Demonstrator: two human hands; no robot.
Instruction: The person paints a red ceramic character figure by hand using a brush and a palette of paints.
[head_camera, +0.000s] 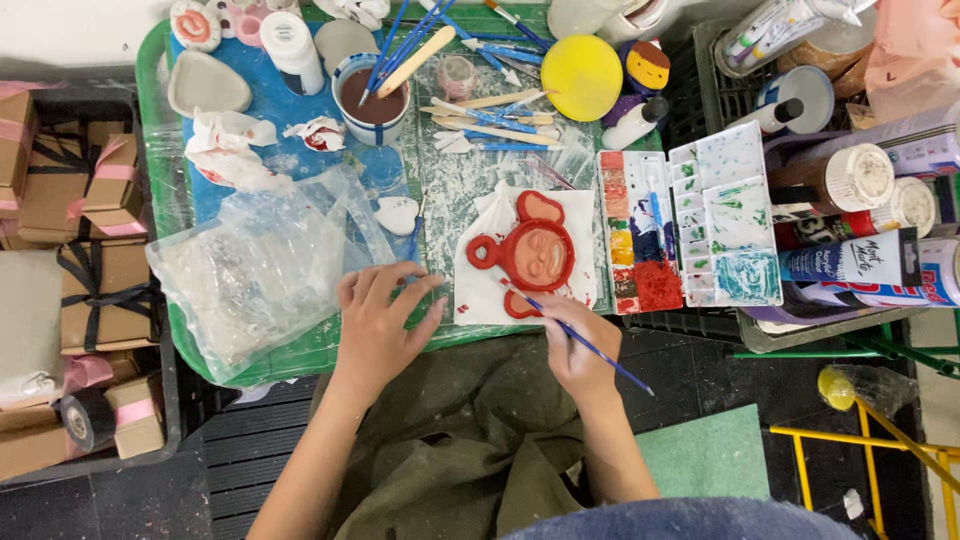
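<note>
**Brush tip at the red clay figure, other hand flat on the tray edge**

Right hand (572, 345) closed around a thin blue paintbrush (580, 340), handle slanting down and to the right past the wrist, tip touching the lower edge of a red-painted clay figure (530, 255) with round ears and a sleepy face. Figure lying on a white sheet of paper (585, 215), itself on the paint-smeared mat of a green tray (150, 120).

Left hand (380, 315) holding nothing, fingers spread narrow and curled, resting on the near edge of the tray, touching a crumpled clear plastic bag (250, 275) on its left side. Small white heart-shaped piece (397, 213) just above that hand.

Just right of the figure, a white paint palette (690, 225) with wells of red, yellow, blue and green. Further up the tray, a cup of brown water (371, 100) stuffed with brushes and a wooden stick, loose modelling tools (500, 112) beside it, a yellow round lid (581, 77) near the top edge. Paint bottles and tubes (860, 180) crowded at the far right. Brown gift boxes (95, 240) with ribbons stacked well off to the left
</note>
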